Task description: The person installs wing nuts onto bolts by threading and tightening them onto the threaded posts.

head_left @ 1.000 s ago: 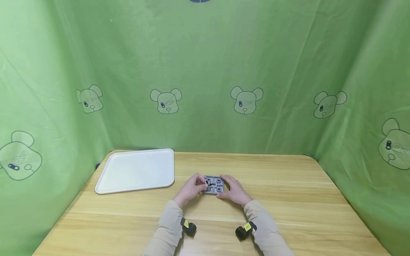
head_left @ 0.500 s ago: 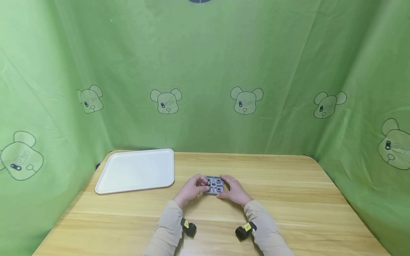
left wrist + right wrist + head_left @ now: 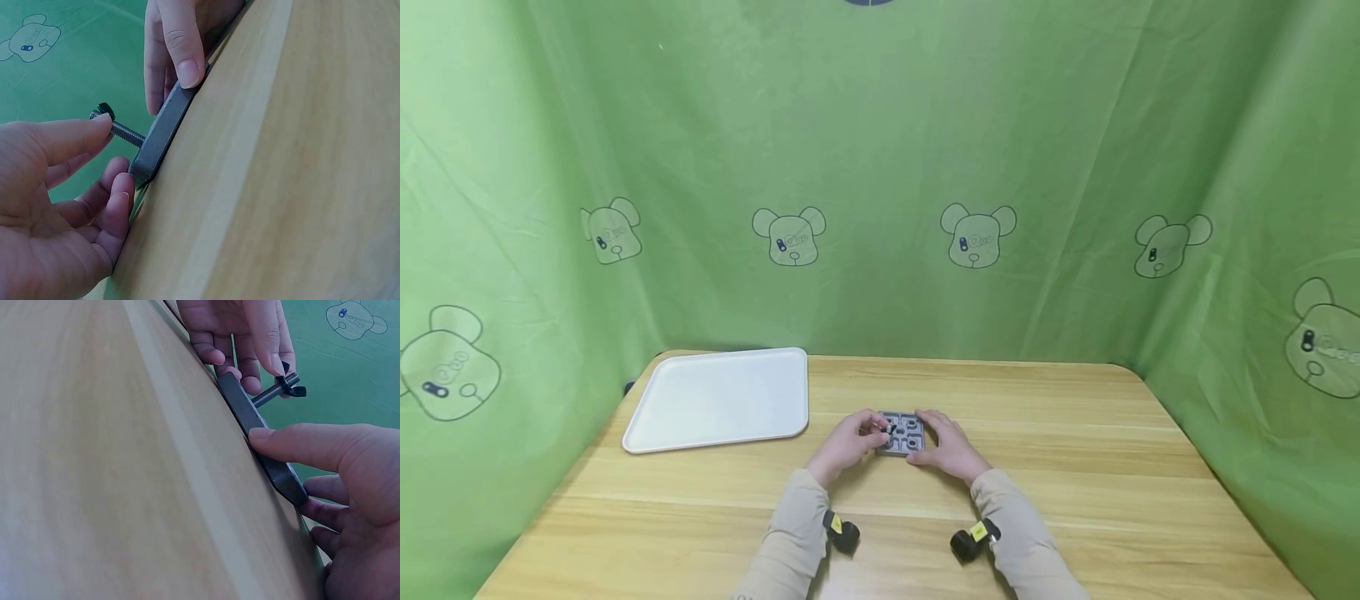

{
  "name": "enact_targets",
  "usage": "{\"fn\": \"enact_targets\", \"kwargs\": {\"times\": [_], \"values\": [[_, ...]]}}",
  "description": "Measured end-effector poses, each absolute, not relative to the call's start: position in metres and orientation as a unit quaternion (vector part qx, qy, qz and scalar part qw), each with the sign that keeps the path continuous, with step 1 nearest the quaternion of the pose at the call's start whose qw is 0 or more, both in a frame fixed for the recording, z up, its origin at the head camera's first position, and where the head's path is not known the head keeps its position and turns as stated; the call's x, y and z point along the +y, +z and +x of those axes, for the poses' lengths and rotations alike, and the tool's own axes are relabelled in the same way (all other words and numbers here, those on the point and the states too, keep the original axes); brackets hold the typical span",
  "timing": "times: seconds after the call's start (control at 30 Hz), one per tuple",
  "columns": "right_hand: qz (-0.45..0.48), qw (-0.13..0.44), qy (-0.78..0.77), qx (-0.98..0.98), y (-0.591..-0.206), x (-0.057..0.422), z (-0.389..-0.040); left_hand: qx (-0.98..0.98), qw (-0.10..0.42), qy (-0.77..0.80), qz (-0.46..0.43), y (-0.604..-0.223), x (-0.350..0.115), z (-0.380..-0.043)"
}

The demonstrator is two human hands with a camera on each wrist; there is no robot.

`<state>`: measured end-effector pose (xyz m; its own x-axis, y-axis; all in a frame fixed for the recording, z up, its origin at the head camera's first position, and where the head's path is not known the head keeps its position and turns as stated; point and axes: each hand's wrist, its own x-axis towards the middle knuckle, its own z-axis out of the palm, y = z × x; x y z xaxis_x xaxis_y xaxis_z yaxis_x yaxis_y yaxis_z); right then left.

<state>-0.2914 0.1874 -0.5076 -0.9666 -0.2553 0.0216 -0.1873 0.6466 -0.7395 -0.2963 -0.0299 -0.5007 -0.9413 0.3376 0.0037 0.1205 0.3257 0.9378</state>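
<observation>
Metal plate (image 3: 906,434) lies toward the table's (image 3: 1037,442) far edge in the head view, between left hand (image 3: 846,444) and right hand (image 3: 952,448); a white tray (image 3: 722,400) sits at the far left corner. Left wrist view: the left hand pinches a black wing nut (image 3: 105,111) on a threaded bolt (image 3: 129,134) rising from the plate. Right wrist view: the right hand grips the plate's right end.

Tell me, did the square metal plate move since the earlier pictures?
No. In the head view, the square metal plate lies in the same spot on the wooden table, with no visible shift toward or away from the white tray.
</observation>
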Motion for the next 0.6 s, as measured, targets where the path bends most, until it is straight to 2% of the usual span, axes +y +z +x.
{"fn": "enact_targets", "kwargs": {"times": [0.6], "values": [[-0.119, 0.045, -0.409, 0.903, -0.5061, 0.1867, -0.2905, 0.817, 0.088, 0.550, 0.148, -0.5025, -0.0297, -0.2980]]}}
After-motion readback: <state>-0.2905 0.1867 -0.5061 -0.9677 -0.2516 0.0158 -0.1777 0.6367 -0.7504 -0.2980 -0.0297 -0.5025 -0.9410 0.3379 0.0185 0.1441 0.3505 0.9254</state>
